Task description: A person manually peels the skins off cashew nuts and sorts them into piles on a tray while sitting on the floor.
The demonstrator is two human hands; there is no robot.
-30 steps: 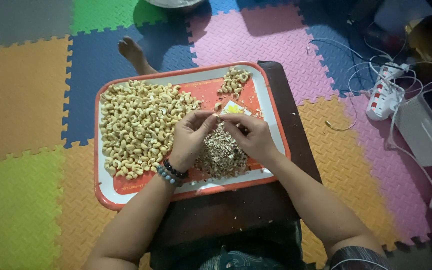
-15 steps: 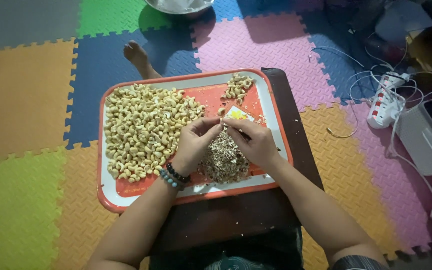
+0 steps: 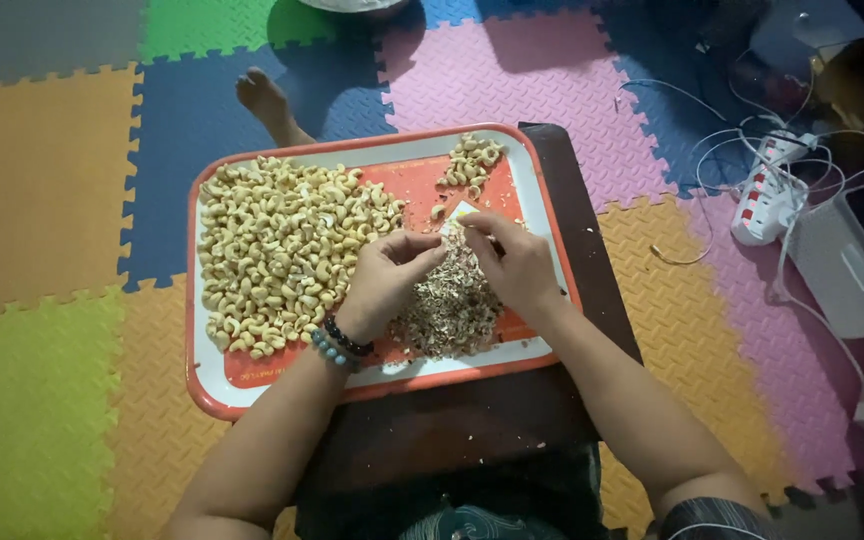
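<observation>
On the dark low table nearest the person sits a red tray with a white rim. Left hand and right hand are close together above a heap of brownish husk scraps, fingertips curled inward and nearly meeting; whether a nut is pinched between them cannot be told, the spot is too small. Bead bracelets on the left wrist. Large pile of pale cashews fills the tray's left half, just beside the left hand; a small cluster of cashews lies at the far right corner. Beyond: coloured foam floor mats, a bare foot, a power strip with tangled white cables. Risk, as judged: the tray overhangs the table on its left, so a press there could tip it; husk bits could spill into the nuts alongside. Versus half a second earlier: the hands are lower, nearer the scraps; view shifted slightly.
</observation>
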